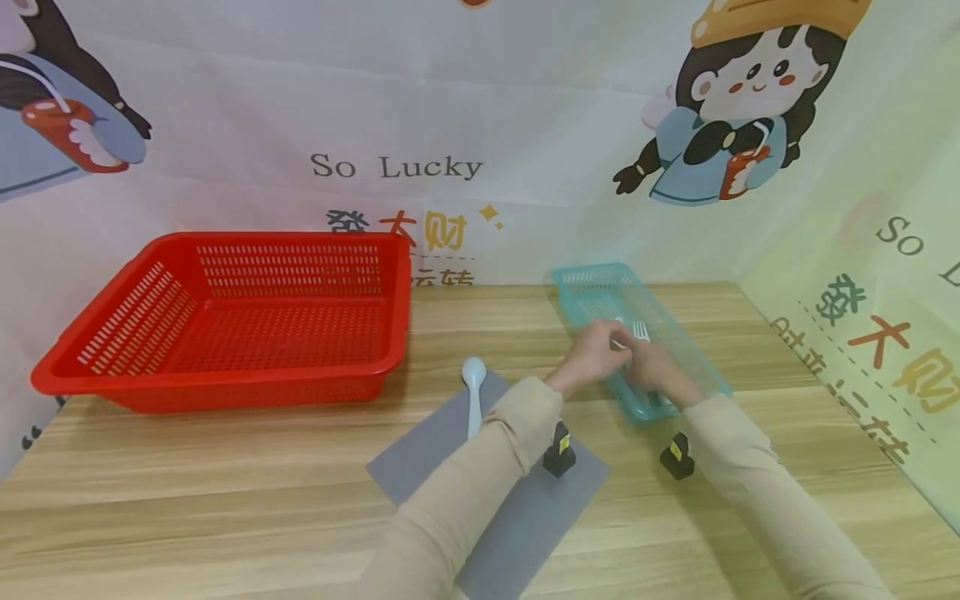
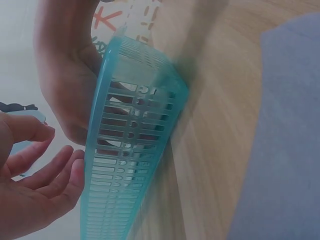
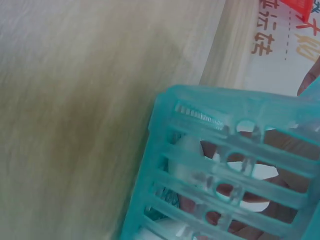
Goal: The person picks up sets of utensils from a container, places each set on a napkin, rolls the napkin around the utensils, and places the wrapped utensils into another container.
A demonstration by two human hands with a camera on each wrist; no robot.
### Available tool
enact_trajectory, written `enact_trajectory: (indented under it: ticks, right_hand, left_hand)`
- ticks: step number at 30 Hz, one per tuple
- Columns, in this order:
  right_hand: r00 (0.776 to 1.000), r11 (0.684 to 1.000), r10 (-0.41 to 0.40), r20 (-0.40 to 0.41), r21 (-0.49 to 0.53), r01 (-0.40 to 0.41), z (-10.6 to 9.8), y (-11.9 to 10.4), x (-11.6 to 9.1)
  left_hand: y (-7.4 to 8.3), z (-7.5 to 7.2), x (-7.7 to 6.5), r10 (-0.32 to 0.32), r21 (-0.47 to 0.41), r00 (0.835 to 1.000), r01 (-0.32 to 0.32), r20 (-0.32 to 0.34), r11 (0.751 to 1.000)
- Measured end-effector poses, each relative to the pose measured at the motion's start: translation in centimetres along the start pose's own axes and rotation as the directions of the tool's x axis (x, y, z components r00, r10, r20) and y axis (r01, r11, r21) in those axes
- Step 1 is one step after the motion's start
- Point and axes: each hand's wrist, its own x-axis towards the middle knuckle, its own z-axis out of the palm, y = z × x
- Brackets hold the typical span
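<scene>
In the head view a teal slotted basket (image 1: 678, 342) lies lengthwise at the right. A white plastic fork (image 1: 640, 331) shows its tines inside it, beside another pale utensil partly covered by the hands. My right hand (image 1: 654, 369) reaches down into the basket. Slots and basket wall hide its fingertips, so its grip is unclear. Just left of it, my left hand (image 1: 596, 357) hovers over the near-left rim. In the left wrist view this left hand (image 2: 42, 180) has loosely bent fingers, thumb apart, nothing seen between them. A pale blue spoon (image 1: 474, 387) lies partly on a grey mat (image 1: 517, 533).
A large red slotted basket (image 1: 300, 379) stands at the left of the wooden table (image 1: 225, 517). Printed cloth (image 1: 390, 100) hangs behind and at the right side. Small black devices (image 1: 677, 457) sit at both wrists.
</scene>
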Motion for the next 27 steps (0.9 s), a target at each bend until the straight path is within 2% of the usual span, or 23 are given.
enact_trajectory:
  ticks: [4, 6, 10, 17, 22, 27]
  right_hand:
    - [1.0, 0.999, 0.018, -0.015, -0.032, -0.018, -0.6, -1.7, -1.1]
    - [0.999, 0.998, 0.028, -0.021, -0.048, -0.029, -0.3, -1.3, -0.6]
    - [0.998, 0.998, 0.06, -0.015, -0.014, -0.06, -0.1, -1.4, -0.6]
    - [0.994, 0.987, 0.103, -0.04, 0.124, -0.098, 0.4, -1.2, -0.5]
    - [0.996, 0.978, 0.075, -0.052, 0.2, -0.063, 0.4, -1.2, -0.5]
    - [0.993, 0.943, 0.054, -0.109, 0.332, -0.015, 0.1, -1.8, -1.0]
  left_hand:
    - [-0.2, -0.2, -0.1, -0.006, -0.005, 1.0, 0.006, -0.018, 1.0]
    - [-0.3, -0.2, -0.2, -0.013, -0.023, 1.0, 0.013, -0.025, 1.0]
    - [-0.7, -0.4, -0.3, -0.021, -0.048, 0.999, 0.019, -0.029, 0.999]
    - [-1.0, -0.8, -0.5, -0.058, -0.069, 0.997, 0.055, -0.041, 0.996]
    - [-1.0, -0.9, -0.5, -0.113, -0.081, 0.993, 0.109, -0.039, 0.991]
    - [-1.0, -0.9, -0.5, -0.159, -0.147, 0.987, 0.155, -0.017, 0.977]
